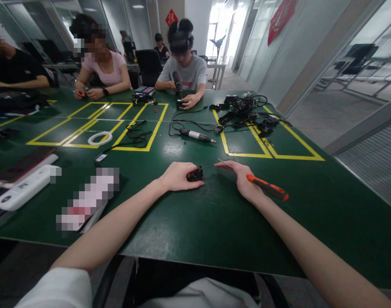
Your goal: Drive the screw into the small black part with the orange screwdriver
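Near the middle of the green table, my left hand has its thumb and fingers curled round a small black part. This part has a short upright stub on top, and its exact kind is hard to make out. To the right of it, my right hand holds a screwdriver with an orange and dark grey handle. The handle sticks out past the back of the hand, to the right, and the thin metal shaft shows above the fingers, pointing left. The screwdriver tip is apart from the black part. Some fingers of the right hand are hidden.
Beyond my hands lies a corded electric screwdriver with tiny dark bits near it. A tangle of black cables is at the back right. At left are a power strip and a white ring. A co-worker sits opposite.
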`<state>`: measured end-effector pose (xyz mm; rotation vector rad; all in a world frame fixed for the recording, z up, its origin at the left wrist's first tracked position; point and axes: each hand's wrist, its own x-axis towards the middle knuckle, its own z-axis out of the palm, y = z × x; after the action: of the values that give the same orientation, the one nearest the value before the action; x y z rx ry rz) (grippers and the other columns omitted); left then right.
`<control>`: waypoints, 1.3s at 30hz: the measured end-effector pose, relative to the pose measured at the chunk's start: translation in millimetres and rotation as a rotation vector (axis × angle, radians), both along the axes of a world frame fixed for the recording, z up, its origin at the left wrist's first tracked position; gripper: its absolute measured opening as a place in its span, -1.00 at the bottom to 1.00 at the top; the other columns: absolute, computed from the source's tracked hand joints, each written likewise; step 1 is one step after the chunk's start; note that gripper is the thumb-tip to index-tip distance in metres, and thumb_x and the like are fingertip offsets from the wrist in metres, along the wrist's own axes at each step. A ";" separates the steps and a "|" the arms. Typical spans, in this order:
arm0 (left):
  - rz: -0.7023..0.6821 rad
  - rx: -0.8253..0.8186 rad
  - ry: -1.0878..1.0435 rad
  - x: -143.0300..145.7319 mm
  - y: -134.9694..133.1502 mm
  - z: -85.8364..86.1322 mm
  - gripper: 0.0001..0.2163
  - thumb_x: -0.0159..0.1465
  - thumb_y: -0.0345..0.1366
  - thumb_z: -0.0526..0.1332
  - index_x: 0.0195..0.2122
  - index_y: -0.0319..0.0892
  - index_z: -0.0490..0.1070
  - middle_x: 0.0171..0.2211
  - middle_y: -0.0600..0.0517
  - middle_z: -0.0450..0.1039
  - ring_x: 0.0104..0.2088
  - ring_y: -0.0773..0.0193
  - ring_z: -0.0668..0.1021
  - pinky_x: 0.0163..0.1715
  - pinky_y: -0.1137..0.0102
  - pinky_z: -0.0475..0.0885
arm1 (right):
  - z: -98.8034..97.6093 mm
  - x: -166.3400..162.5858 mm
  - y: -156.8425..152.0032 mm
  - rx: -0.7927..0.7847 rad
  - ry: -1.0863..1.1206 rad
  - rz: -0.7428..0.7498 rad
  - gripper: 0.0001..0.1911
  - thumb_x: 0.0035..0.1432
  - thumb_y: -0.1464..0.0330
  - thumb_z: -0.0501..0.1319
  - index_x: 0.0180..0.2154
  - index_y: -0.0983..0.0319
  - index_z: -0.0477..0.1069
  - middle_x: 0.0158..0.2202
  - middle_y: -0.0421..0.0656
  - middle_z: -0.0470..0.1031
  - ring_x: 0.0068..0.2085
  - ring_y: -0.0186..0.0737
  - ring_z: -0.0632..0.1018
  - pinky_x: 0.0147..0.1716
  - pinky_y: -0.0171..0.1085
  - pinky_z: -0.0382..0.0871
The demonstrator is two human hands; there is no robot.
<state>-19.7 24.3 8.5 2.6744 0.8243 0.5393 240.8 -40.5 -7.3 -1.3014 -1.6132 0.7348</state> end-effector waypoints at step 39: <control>0.003 -0.001 0.009 1.4 -1.0 -0.4 -0.57 0.31 0.08 0.32 -0.45 -0.16 0.32 -0.52 0.13 0.39 -0.50 0.36 0.40 -0.46 0.44 0.10 | 19.2 -11.7 -11.3 -0.047 0.005 0.220 -0.71 0.34 0.23 0.05 -0.17 0.13 0.53 -0.30 -0.16 0.66 -0.26 -0.09 0.68 -0.18 -0.10 0.58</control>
<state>-18.4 23.3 8.2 2.6765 0.8316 0.5278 229.1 -51.7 11.9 -1.1644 -1.7626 0.9134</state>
